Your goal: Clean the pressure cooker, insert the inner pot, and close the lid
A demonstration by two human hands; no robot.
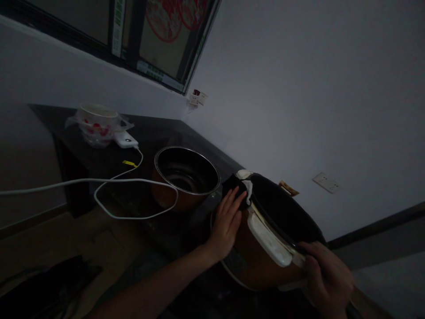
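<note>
A brown rice cooker body (262,261) with white trim stands at the right, its dark inside showing and no lid over it. My left hand (227,221) lies with long fingers over a dark cloth (229,182) with a white edge, holding it against the cooker's left rim. At the near right side, my right hand (328,274) is closed over the cooker's rim, thumb on the outside. To the left of the cooker is its round inner pot (186,192), open at the top, dark inside and orange-brown outside.
A dark table (159,128) runs along the wall. On its far left sit a bowl (98,126) wrapped in clear plastic and a white power bank (126,139). A white cable (133,180) loops in front of the pot. Sockets (325,182) are on the wall.
</note>
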